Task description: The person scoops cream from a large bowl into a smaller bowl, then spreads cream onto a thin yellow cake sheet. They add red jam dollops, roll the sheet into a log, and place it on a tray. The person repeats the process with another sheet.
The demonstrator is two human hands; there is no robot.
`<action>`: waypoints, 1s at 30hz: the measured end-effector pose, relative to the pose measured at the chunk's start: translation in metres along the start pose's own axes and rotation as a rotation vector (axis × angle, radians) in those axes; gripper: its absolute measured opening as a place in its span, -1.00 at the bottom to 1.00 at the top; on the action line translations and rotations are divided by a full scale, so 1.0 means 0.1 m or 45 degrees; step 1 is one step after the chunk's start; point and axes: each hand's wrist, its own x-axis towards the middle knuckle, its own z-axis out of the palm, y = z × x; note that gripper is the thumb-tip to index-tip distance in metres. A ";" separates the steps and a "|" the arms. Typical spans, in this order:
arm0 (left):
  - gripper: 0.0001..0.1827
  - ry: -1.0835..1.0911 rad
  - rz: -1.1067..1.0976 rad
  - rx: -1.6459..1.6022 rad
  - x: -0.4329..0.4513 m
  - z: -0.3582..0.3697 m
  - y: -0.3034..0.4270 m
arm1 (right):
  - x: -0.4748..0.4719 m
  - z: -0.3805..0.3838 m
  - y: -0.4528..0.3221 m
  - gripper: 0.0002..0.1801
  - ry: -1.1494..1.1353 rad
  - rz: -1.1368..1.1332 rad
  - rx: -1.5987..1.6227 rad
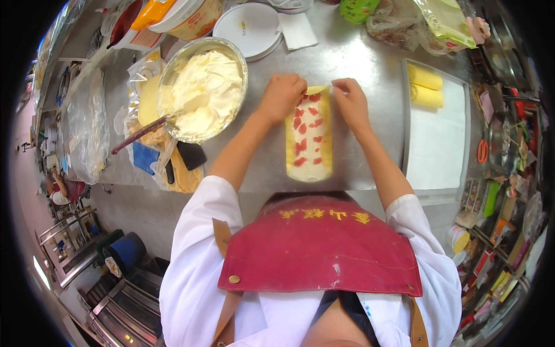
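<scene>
A strip of yellow sponge cake (326, 143) lies lengthwise before me on the steel worktop. White cream (307, 152) with scattered red fruit pieces (302, 129) covers most of it. Its far end is turned up and folded slightly toward me. My left hand (282, 97) has its curled fingers on the far left corner of that fold. Beside the far right corner is my right hand (351, 104), thumb and fingers close together; whether the fingertips touch the cake is unclear. Two yellow cake rolls (427, 86) lie side by side in a paper-lined metal tray (405, 130) to the right.
On the left stands a metal bowl (245, 78) of whipped cream with a spatula handle (138, 135) over its rim. Near it lie a blue scraper (144, 157) and a black scraper (191, 155). A white lid (247, 28), napkins (298, 30) and bags (394, 26) line the back.
</scene>
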 end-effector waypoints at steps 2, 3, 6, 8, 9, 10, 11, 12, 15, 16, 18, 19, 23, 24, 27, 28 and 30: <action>-0.90 0.007 0.027 -0.019 -0.04 0.02 0.03 | 0.08 0.07 0.01 -0.75 -0.100 -0.171 -0.202; -0.90 0.004 0.029 -0.022 -0.06 0.03 0.03 | 0.12 0.10 0.02 -0.73 -0.143 -0.253 -0.304; -0.91 -0.007 -0.020 -0.081 -0.10 0.05 0.02 | 0.18 0.21 0.03 -0.76 -0.272 -0.256 -0.541; -0.88 0.064 -0.246 -0.283 -0.13 0.06 -0.02 | 0.19 0.26 0.03 -0.78 -0.268 -0.306 -0.645; -0.86 0.139 -0.445 -0.456 -0.14 0.06 -0.05 | 0.19 0.27 0.03 -0.79 -0.251 -0.309 -0.639; -0.83 0.232 -0.621 -0.635 -0.14 0.07 -0.08 | 0.19 0.28 0.03 -0.80 -0.232 -0.312 -0.633; -0.80 0.235 -0.676 -0.613 -0.15 0.08 -0.12 | 0.19 0.28 0.03 -0.80 -0.239 -0.301 -0.637; -0.77 0.257 -0.709 -0.598 -0.15 0.08 -0.15 | 0.19 0.28 0.03 -0.79 -0.248 -0.292 -0.642; -0.76 0.138 -0.634 -0.387 -0.21 0.09 -0.21 | 0.22 0.28 0.02 -0.78 -0.252 -0.315 -0.668; -0.76 0.042 -0.596 -0.264 -0.23 0.09 -0.21 | 0.22 0.28 0.01 -0.78 -0.252 -0.320 -0.681; -0.78 0.047 -0.570 -0.247 -0.24 0.09 -0.20 | 0.24 0.29 0.00 -0.78 -0.246 -0.355 -0.691; -0.79 0.042 -0.557 -0.219 -0.24 0.09 -0.19 | 0.24 0.30 -0.01 -0.77 -0.251 -0.356 -0.710; -0.81 0.036 -0.589 -0.164 -0.20 0.08 -0.13 | 0.26 0.36 -0.06 -0.69 -0.293 -0.304 -0.848; -0.80 0.044 -0.585 -0.131 -0.19 0.09 -0.12 | 0.27 0.38 -0.08 -0.69 -0.287 -0.291 -0.875; -0.80 0.052 -0.579 -0.094 -0.18 0.10 -0.12 | 0.28 0.41 -0.11 -0.69 -0.284 -0.268 -0.909; -0.79 0.053 -0.577 -0.092 -0.18 0.11 -0.13 | 0.29 0.40 -0.12 -0.70 -0.285 -0.263 -0.910; -0.80 0.061 -0.584 -0.211 -0.19 0.11 -0.17 | 0.29 0.37 -0.13 -0.73 -0.298 -0.257 -0.888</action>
